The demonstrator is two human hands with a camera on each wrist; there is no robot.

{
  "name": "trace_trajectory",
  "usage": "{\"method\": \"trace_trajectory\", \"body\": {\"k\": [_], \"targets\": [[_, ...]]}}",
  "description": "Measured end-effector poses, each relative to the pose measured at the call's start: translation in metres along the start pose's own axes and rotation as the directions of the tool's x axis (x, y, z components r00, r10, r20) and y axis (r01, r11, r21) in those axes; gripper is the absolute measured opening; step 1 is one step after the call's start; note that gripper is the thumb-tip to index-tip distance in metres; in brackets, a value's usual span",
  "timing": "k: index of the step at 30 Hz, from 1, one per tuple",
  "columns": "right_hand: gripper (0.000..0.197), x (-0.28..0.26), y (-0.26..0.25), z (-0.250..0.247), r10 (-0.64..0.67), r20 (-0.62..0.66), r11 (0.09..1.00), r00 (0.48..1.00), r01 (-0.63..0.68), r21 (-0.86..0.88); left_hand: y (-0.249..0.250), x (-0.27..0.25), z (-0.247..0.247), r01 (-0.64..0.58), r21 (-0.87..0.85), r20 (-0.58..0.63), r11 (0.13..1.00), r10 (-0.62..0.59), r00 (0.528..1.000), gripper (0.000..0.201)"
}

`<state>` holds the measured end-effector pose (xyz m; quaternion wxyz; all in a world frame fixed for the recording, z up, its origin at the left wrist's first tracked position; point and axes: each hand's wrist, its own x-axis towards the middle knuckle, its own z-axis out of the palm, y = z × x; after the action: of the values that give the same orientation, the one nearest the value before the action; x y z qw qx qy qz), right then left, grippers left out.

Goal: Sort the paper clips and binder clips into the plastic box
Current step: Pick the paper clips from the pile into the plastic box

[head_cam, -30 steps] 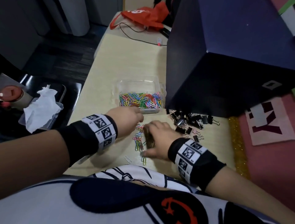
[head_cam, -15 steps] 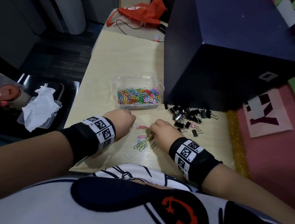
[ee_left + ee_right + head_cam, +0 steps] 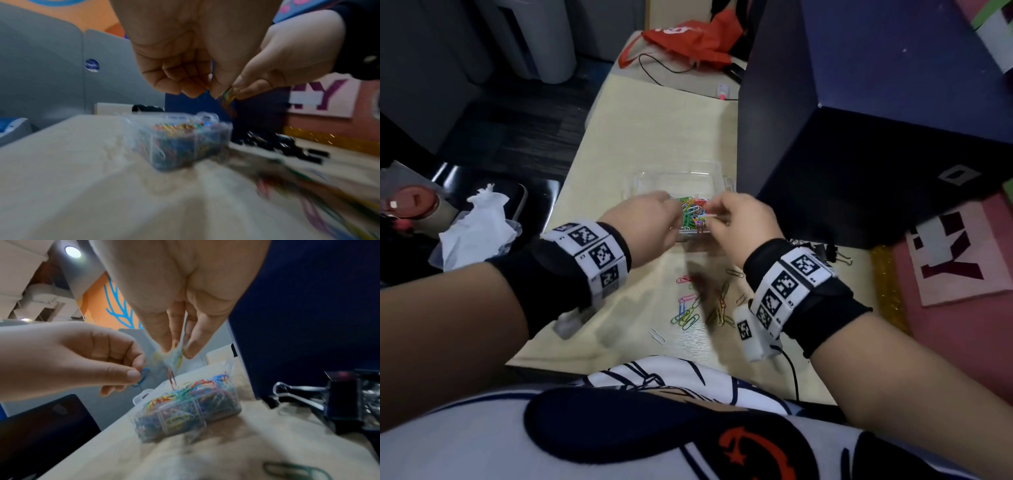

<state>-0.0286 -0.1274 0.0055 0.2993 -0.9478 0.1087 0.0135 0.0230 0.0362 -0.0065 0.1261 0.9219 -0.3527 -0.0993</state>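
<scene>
The clear plastic box sits mid-table, its near compartment heaped with colourful paper clips. Both hands hover just above it. My left hand pinches one blue paper clip between thumb and forefinger. My right hand pinches a small bunch of coloured paper clips that dangle over the box. More loose paper clips lie on the table near me. Black binder clips are piled to the right, partly hidden by my right wrist.
A big dark blue box stands right of the plastic box, close to my right hand. A red bag and a cable lie at the table's far end. A tub with tissue rests on a black chair at the left.
Both hands rose from the loose clips near me and moved forward over the plastic box, each carrying paper clips. The loose pile on the table is smaller.
</scene>
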Motion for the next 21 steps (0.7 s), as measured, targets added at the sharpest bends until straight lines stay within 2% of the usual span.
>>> {"method": "trace_trajectory", "body": {"k": [3, 5, 6, 8, 10, 11, 13, 15, 17, 21], "targets": [[0.042, 0.0, -0.001, -0.009, 0.007, 0.047, 0.996, 0.999, -0.003, -0.092, 0.001, 0.008, -0.015, 0.023, -0.027, -0.076, 0.999, -0.025, 0.997, 0.023], [0.052, -0.006, 0.007, -0.011, 0.076, 0.149, 0.978, 0.986, -0.044, -0.206, 0.003, 0.006, -0.013, 0.01, -0.026, -0.071, 1.0, -0.012, 0.997, 0.025], [0.056, -0.011, 0.012, -0.01, 0.134, 0.226, 0.96, 0.965, -0.07, -0.272, 0.004, 0.004, -0.008, -0.01, -0.018, -0.049, 1.0, 0.009, 0.999, 0.025], [0.068, -0.022, 0.024, -0.004, 0.294, 0.38, 0.897, 0.877, -0.117, -0.426, 0.011, -0.002, 0.006, -0.057, 0.022, 0.056, 0.998, 0.055, 0.997, 0.025], [0.081, -0.036, 0.033, 0.003, 0.422, 0.448, 0.824, 0.788, -0.127, -0.552, 0.019, -0.007, 0.023, -0.104, 0.076, 0.207, 0.992, 0.086, 0.974, 0.033], [0.083, -0.042, 0.036, 0.007, 0.443, 0.452, 0.808, 0.774, -0.126, -0.575, 0.023, -0.01, 0.031, -0.124, 0.102, 0.275, 0.987, 0.092, 0.957, 0.045], [0.082, -0.051, 0.039, 0.016, 0.409, 0.437, 0.824, 0.801, -0.119, -0.553, 0.027, -0.015, 0.046, -0.148, 0.142, 0.375, 0.979, 0.085, 0.923, 0.075], [0.08, -0.055, 0.041, 0.025, 0.315, 0.43, 0.871, 0.846, -0.078, -0.486, 0.028, -0.019, 0.056, -0.168, 0.192, 0.413, 0.967, 0.075, 0.908, 0.09], [0.067, -0.055, 0.041, 0.029, 0.229, 0.429, 0.924, 0.874, -0.056, -0.379, 0.028, -0.017, 0.058, -0.163, 0.215, 0.398, 0.963, 0.066, 0.915, 0.083], [0.038, -0.053, 0.041, 0.035, 0.113, 0.423, 0.956, 0.899, 0.018, -0.293, 0.027, -0.009, 0.051, -0.135, 0.192, 0.416, 0.972, 0.044, 0.908, 0.05]]}}
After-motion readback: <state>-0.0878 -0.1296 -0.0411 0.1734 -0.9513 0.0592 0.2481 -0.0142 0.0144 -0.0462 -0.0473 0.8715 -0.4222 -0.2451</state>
